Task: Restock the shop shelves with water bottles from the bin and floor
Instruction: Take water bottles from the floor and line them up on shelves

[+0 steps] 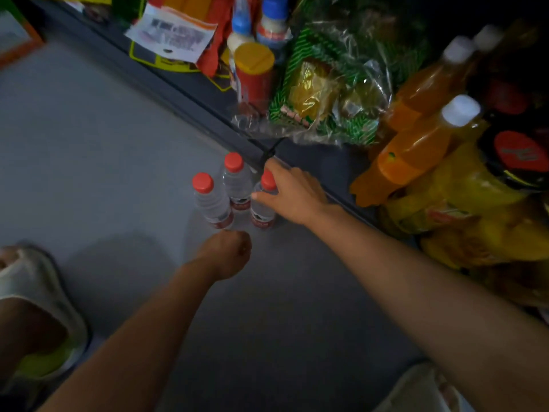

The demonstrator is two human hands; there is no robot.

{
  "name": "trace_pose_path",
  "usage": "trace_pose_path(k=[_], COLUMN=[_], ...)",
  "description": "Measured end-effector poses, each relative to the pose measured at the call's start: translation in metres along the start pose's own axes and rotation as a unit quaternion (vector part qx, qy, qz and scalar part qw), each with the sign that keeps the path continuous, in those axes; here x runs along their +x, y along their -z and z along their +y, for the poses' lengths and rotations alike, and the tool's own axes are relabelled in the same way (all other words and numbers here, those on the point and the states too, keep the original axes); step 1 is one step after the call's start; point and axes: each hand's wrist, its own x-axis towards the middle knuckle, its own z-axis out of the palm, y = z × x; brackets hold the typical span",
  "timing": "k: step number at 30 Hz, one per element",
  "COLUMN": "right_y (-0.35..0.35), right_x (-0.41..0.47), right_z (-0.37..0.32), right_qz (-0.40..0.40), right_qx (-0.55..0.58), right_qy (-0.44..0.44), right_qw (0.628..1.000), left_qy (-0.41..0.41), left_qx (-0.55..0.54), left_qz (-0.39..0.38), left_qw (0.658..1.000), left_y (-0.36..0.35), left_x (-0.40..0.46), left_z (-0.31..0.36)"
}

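**Three red-capped bottles on the floor, right hand on one**

Both forearms fill the lower frame, closest to my lens. At the left edge I see a pale slipper [35, 295] on a foot, partly cut off by the frame; a blurred pale shape at the bottom right corner I cannot identify.

My left hand [227, 254] hangs curled into a loose fist just short of the bottles; I see nothing in it, though the palm side is hidden from me. My right hand [289, 193] reaches over the right water bottle [261, 211], fingers bent round its neck and covering most of its red cap. Just beside it stand the left water bottle [212, 203] and the rear water bottle [236, 182], all three upright on the grey floor [89, 144], bunched close together at the foot of the dark shelf edge [178, 93].

On the shelf the goods are dim and motion-blurred. Orange drink bottles [416, 150] with white caps lie tilted towards me; behind them, dark items I cannot make out. A clear bag of green-and-yellow packets [323, 93] sits beside a red jar with a yellow lid [254, 72] and two white bottles with blue tops [258, 25]. Yellow packets [463, 203] at the right are partly cut off. Label text is unreadable.
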Motion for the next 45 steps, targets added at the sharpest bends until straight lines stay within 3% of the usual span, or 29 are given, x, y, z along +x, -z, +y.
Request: trace_pose_path(k=[8,14,21,34,39,45], right_y=[0.021,0.09,0.198,0.397,0.478,0.535], right_x=[-0.013,-0.042,-0.079,-0.148,-0.152,-0.135], right_z=[-0.003,-0.019,-0.062,-0.12,-0.126,-0.114], right_qz=[-0.026,0.006,0.06,0.23,0.317,0.33], right_qx=[0.021,0.031,-0.001,-0.03,-0.083,-0.157], right_qy=[0.029,0.043,0.074,0.076,0.068,0.031], right_qw=[0.999,0.999,0.995,0.97,0.942,0.93], left_qy=[0.003,-0.025,-0.089,-0.224,-0.27,-0.283], left_qx=[-0.022,0.0,0.023,0.061,0.065,0.074], left_qz=[0.034,0.117,0.201,0.339,0.373,0.378], left_qw=[0.999,0.993,0.975,0.912,0.885,0.878], left_y=[0.018,0.063,0.136,0.281,0.321,0.341], left_x=[-0.017,-0.048,-0.091,-0.166,-0.179,-0.169], left_z=[-0.001,0.018,0.07,0.19,0.232,0.262])
